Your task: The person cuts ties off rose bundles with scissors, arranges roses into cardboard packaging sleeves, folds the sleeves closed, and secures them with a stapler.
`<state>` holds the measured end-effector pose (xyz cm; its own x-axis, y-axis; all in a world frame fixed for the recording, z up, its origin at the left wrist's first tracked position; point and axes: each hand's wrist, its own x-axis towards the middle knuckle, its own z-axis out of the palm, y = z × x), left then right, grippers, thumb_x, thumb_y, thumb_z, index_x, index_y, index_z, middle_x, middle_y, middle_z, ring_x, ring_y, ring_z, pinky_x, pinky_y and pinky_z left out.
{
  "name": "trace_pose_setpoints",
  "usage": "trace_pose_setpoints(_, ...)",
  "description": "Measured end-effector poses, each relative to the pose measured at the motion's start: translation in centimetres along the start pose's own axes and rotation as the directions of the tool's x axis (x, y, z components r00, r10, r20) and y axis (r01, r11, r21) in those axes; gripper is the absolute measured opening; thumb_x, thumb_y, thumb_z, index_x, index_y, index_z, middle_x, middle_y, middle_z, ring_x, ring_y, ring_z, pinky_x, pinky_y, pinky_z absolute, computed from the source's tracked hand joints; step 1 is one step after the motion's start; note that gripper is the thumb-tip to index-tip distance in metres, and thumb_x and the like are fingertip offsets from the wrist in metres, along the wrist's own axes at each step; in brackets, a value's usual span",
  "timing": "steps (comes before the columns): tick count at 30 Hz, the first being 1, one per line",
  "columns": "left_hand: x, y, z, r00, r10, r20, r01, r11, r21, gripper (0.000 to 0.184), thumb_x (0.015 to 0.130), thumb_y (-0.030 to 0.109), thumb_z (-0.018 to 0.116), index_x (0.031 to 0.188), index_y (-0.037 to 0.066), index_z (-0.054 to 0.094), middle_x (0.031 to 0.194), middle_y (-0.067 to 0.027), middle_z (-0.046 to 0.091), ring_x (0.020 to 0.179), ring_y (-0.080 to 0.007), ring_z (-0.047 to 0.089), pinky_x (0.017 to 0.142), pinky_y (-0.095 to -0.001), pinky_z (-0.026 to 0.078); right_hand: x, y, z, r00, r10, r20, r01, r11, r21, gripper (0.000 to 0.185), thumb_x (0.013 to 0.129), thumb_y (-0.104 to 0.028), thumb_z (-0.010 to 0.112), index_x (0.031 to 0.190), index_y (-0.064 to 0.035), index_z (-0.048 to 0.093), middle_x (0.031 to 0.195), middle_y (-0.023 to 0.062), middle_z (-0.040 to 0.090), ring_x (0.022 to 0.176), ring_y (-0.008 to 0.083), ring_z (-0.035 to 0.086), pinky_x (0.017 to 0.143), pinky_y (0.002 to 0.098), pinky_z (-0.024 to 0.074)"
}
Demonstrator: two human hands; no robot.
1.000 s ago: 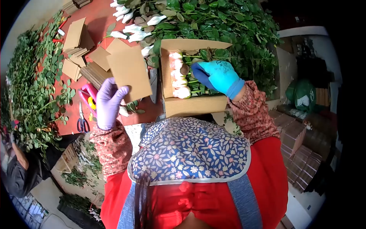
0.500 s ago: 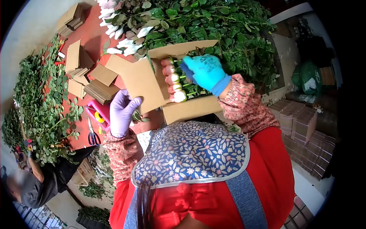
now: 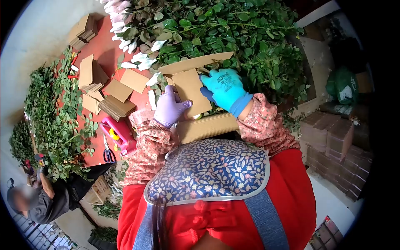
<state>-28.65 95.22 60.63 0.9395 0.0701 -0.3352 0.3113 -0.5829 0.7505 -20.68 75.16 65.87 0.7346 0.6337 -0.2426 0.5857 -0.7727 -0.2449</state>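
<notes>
A small brown cardboard sheet (image 3: 189,89) lies tilted inside an open cardboard box (image 3: 208,126), covering the rose heads. My left hand (image 3: 168,110), in a purple glove, is closed on the sheet's left side, its thumb lying on top. At the sheet's right edge is my right hand (image 3: 227,91) in a blue glove, its dark thumb overlapping the edge; its other fingertips are partly hidden. Only a sliver of a pale bloom (image 3: 197,117) shows beneath the sheet's lower end. The box's far flap (image 3: 200,62) stands up behind both hands.
Leafy rose stems (image 3: 233,29) are heaped behind the box, some with white-wrapped heads (image 3: 146,63). Cardboard pieces (image 3: 117,107), a pink tape dispenser (image 3: 121,135) and scissors (image 3: 109,154) lie on the red table (image 3: 98,143). A co-worker (image 3: 50,198) is at lower left.
My left hand has moved right with the cardboard sheet, which now covers the pink rose heads. My right hand has shifted slightly and meets the sheet's edge.
</notes>
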Motion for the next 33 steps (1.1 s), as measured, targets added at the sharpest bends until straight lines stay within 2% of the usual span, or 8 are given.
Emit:
trace_pose_setpoints(2, -0.2, 1.2, -0.6, 1.0, 0.007, 0.014, -0.008, 0.999, 0.038, 0.058, 0.072, 0.022, 0.085, 0.11, -0.003, 0.05, 0.071, -0.0066, 0.061, 0.061, -0.0152, 0.059, 0.055, -0.0306, 0.049, -0.2, -1.0, -0.3, 0.999, -0.01, -0.048, -0.001, 0.972, -0.236, 0.039, 0.08, -0.036, 0.068, 0.112, -0.0125, 0.063, 0.107, 0.0101, 0.063, 0.099, 0.0286, 0.061, 0.076, 0.0475, 0.0475)
trace_pose_setpoints(3, -0.2, 1.6, -0.7, 1.0, 0.012, 0.024, -0.013, 0.998, 0.063, 0.058, 0.071, 0.022, 0.085, 0.11, -0.003, 0.05, 0.071, -0.007, 0.061, 0.061, -0.0162, 0.059, 0.056, -0.0315, 0.049, -0.6, -1.4, -1.3, 1.0, 0.002, 0.003, -0.002, 0.994, -0.113, 0.051, 0.078, -0.039, 0.069, 0.121, -0.0146, 0.06, 0.126, 0.0102, 0.054, 0.118, 0.0283, 0.05, 0.089, 0.0486, 0.0432)
trace_pose_setpoints(6, -0.2, 2.4, -0.8, 0.992, 0.001, 0.126, -0.014, 0.995, 0.101, 0.06, 0.069, 0.026, 0.086, 0.107, -0.002, 0.048, 0.075, -0.0126, 0.065, 0.067, -0.026, 0.065, 0.062, -0.037, 0.053, -1.4, -0.7, 0.5, 0.912, -0.264, -0.314, 0.247, 0.965, -0.094, 0.059, 0.078, -0.042, 0.069, 0.128, -0.0146, 0.057, 0.13, 0.0114, 0.053, 0.123, 0.0293, 0.048, 0.096, 0.0474, 0.0407)
trace_pose_setpoints(7, -0.1, 1.9, -0.4, 0.995, 0.049, 0.088, -0.059, 0.992, 0.113, 0.059, 0.069, 0.025, 0.086, 0.106, -0.002, 0.049, 0.074, -0.0129, 0.065, 0.066, -0.0263, 0.066, 0.063, -0.0369, 0.053, -1.5, -0.7, 0.8, 0.932, -0.279, -0.231, 0.273, 0.96, -0.06, 0.062, 0.079, -0.044, 0.068, 0.13, -0.0119, 0.055, 0.135, 0.0117, 0.051, 0.128, 0.0306, 0.045, 0.102, 0.0471, 0.0369)
trace_pose_setpoints(18, 0.1, -1.1, -1.3, 0.995, -0.081, 0.052, 0.092, 0.961, -0.26, 0.044, 0.073, 0.027, 0.085, 0.089, 0.0, 0.053, 0.066, -0.0057, 0.062, 0.058, -0.0138, 0.061, 0.055, -0.0294, 0.051, 0.0, -0.3, 2.9, 0.948, -0.31, -0.074, 0.306, 0.95, -0.055, 0.072, 0.081, -0.05, 0.065, 0.136, -0.0071, 0.049, 0.143, 0.0133, 0.046, 0.134, 0.0311, 0.041, 0.108, 0.047, 0.0317)
trace_pose_setpoints(24, -2.1, -3.8, -4.9, 0.985, -0.171, 0.02, 0.17, 0.949, -0.264, 0.02, 0.086, 0.011, 0.073, 0.087, 0.002, 0.055, 0.067, -0.001, 0.057, 0.055, -0.0071, 0.057, 0.046, -0.0219, 0.045, 0.3, -0.8, 2.7, 0.938, -0.346, -0.035, 0.338, 0.931, -0.137, 0.072, 0.08, -0.049, 0.066, 0.134, -0.0035, 0.051, 0.143, 0.0158, 0.047, 0.131, 0.0344, 0.044, 0.103, 0.0453, 0.0344)
trace_pose_setpoints(30, -3.9, -2.4, -5.7, 0.997, -0.044, -0.069, 0.039, 0.997, -0.074, 0.021, 0.082, 0.014, 0.074, 0.081, 0.002, 0.057, 0.063, -0.0052, 0.06, 0.055, -0.0134, 0.058, 0.052, -0.0303, 0.045, 0.6, -1.1, 2.1, 0.941, -0.334, 0.056, 0.338, 0.922, -0.187, 0.073, 0.082, -0.05, 0.063, 0.137, -0.0032, 0.047, 0.14, 0.0153, 0.048, 0.132, 0.0338, 0.043, 0.103, 0.0448, 0.034)
trace_pose_setpoints(33, -4.4, -1.3, -5.7, 0.992, 0.064, -0.106, -0.058, 0.997, 0.059, 0.018, 0.083, 0.01, 0.074, 0.084, 0.0, 0.058, 0.061, -0.003, 0.057, 0.054, -0.0085, 0.052, 0.053, -0.0256, 0.043, 0.7, -0.8, 2.1, 0.939, -0.337, 0.066, 0.344, 0.925, -0.16, 0.074, 0.084, -0.05, 0.061, 0.138, -0.0034, 0.046, 0.142, 0.0166, 0.046, 0.133, 0.0348, 0.042, 0.105, 0.0456, 0.0323)
